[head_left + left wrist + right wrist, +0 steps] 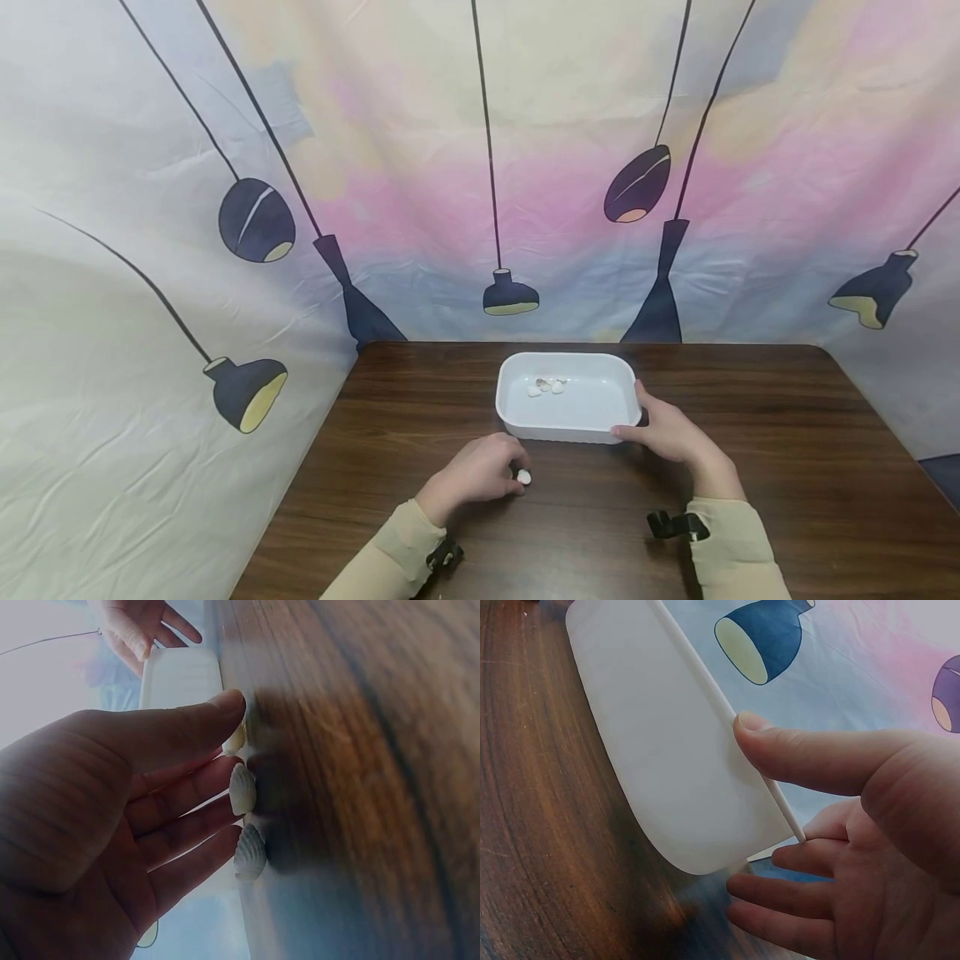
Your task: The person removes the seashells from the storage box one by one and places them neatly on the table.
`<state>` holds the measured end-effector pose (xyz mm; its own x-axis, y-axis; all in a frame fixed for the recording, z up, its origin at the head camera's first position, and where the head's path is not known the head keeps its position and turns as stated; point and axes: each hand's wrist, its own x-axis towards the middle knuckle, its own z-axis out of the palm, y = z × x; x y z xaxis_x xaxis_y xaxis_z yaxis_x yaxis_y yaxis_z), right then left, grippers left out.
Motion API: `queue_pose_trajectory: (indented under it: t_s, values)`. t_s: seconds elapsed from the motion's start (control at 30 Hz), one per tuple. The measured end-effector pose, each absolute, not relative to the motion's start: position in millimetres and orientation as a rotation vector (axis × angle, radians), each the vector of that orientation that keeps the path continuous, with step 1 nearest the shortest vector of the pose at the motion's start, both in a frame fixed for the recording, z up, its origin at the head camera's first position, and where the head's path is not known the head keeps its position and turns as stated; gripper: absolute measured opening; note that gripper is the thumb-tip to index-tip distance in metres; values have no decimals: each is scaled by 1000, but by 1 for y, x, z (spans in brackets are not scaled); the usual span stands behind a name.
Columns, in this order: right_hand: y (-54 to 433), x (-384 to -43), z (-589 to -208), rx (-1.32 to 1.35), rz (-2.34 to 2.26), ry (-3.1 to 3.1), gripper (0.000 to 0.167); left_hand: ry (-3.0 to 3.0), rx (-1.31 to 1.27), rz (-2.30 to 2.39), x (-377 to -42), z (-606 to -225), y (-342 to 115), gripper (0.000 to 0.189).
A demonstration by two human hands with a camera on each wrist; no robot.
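My left hand (480, 471) is low over the table, in front of the white tub (567, 434). In the left wrist view its thumb and forefinger close around a yellowish seashell (236, 740). Right by the other fingertips are a pale ribbed seashell (242, 790) and a greyer one (250, 853). The head view shows only one white shell (524, 477) at this hand, the rest being hidden. My right hand (670, 427) grips the tub's near right corner, thumb at the rim (724, 705) and fingers around the end. Several small shells (556, 387) lie inside the tub.
The dark wooden table (780, 450) carries the tub near its back edge. Behind it hangs a cloth (420, 167) printed with lamps. Each wrist wears a black camera mount, one of them the right mount (677, 525), close above the tabletop.
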<state>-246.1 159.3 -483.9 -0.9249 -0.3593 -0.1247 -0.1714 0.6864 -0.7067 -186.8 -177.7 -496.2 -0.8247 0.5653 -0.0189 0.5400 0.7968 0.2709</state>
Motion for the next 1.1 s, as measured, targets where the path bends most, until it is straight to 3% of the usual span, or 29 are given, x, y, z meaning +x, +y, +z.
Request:
queue_pose_trajectory:
  t_s: [0.67, 1.1]
  values:
    - [159, -247, -485, -423, -1054, 2652, 113, 2887, 940, 389, -187, -498, -179, 14]
    - [159, -245, -483, -423, -1058, 2644, 114, 2862, 955, 439, -186, -497, -181, 22]
